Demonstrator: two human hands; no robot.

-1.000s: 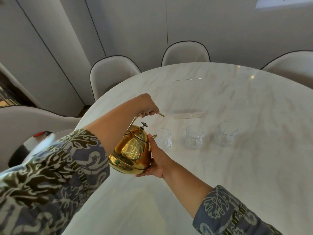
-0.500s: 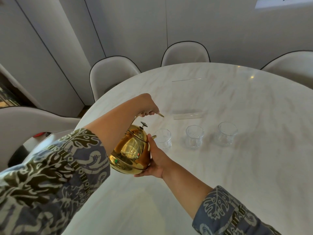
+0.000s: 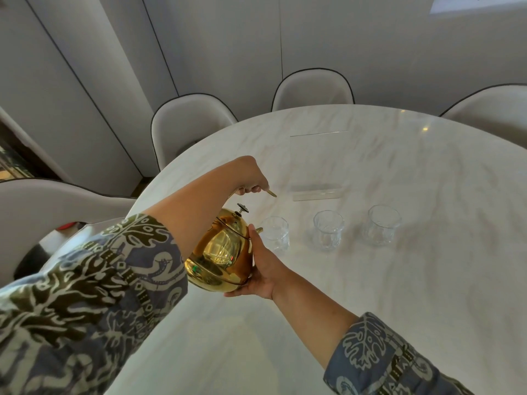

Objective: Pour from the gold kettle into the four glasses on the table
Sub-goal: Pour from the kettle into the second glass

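Observation:
The round gold kettle (image 3: 221, 252) hangs in the air over the white marble table (image 3: 399, 280), tilted away from me. My left hand (image 3: 251, 178) is closed around its thin handle from above. My right hand (image 3: 261, 269) cups the kettle's right side and bottom. Its spout tip shows just past my right thumb, beside the rim of the nearest glass (image 3: 275, 236). Two more clear glasses stand in a row to the right, a middle glass (image 3: 328, 233) and a right glass (image 3: 382, 225). A fourth glass is not visible; the kettle and my arm may hide it.
A clear acrylic sign holder (image 3: 318, 192) stands just behind the glasses. Pale upholstered chairs ring the table: one at far left (image 3: 188, 129), one at the back (image 3: 313, 89), one at the right edge (image 3: 490, 104), one close on my left (image 3: 42, 206).
Almost nothing has moved; the kettle has tilted very slightly further toward the nearest glass, with both hands keeping their hold.

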